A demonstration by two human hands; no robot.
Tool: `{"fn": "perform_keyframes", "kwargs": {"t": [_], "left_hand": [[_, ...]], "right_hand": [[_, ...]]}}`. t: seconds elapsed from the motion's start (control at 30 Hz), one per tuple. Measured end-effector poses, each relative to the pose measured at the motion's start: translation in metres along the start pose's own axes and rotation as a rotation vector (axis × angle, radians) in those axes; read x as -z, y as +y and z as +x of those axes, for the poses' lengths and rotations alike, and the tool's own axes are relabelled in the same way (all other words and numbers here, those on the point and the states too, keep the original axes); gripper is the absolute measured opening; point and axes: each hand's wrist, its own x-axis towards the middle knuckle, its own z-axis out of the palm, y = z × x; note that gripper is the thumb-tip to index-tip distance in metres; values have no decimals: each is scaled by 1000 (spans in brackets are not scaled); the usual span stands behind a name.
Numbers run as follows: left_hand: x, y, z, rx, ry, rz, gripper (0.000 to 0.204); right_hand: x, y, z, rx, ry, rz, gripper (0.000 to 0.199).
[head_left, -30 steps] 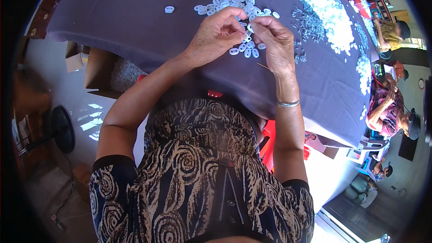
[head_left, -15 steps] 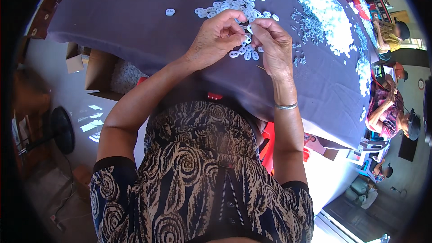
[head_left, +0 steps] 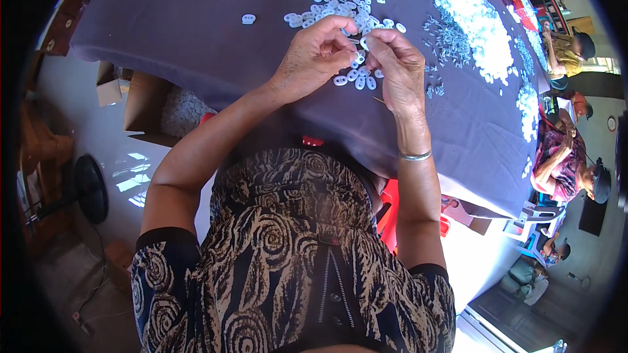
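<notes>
Both hands meet over the table's near edge, fingertips almost touching. My left hand (head_left: 315,53) is closed, thumb and fingers pinching a small white oval two-holed plastic piece (head_left: 360,59), partly hidden by the fingertips. My right hand (head_left: 397,65), a silver bracelet on its wrist, pinches another white oval piece (head_left: 364,44) just above it. Below the fingertips several like pieces (head_left: 360,83) lie loose on the cloth. A larger group of the same pieces (head_left: 320,10) spreads behind my hands.
A dark cloth covers the table (head_left: 196,33). Far right lie a heap of white pieces (head_left: 481,26) and a scatter of small metal screw-like parts (head_left: 451,39). An open cardboard box (head_left: 145,101) stands below at left, near a black fan (head_left: 90,189). Other people (head_left: 562,157) sit along the right.
Both hands stay nearly in place, still pinching the white pieces. Only slight shifts of the fingertips show.
</notes>
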Motion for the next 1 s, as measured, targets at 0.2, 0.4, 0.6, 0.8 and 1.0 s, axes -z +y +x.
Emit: {"fn": "perform_keyframes", "kwargs": {"t": [0.2,0.4,0.6,0.8,1.0], "left_hand": [[-1,2,0,9,-3,8,32],[0,-3,0,-29,11,29,32],[0,1,0,-1,2,2,30],[0,-1,0,-5,14,-10,30],[1,-3,2,-26,20,-10,30]], "right_hand": [[0,-1,-1,23,4,-34,7],[-2,-2,-2,46,19,-99,7],[-1,-1,-2,57,22,-92,6],[-4,-3,-3,21,18,-110,6],[-3,0,-2,50,-25,-111,4]]}}
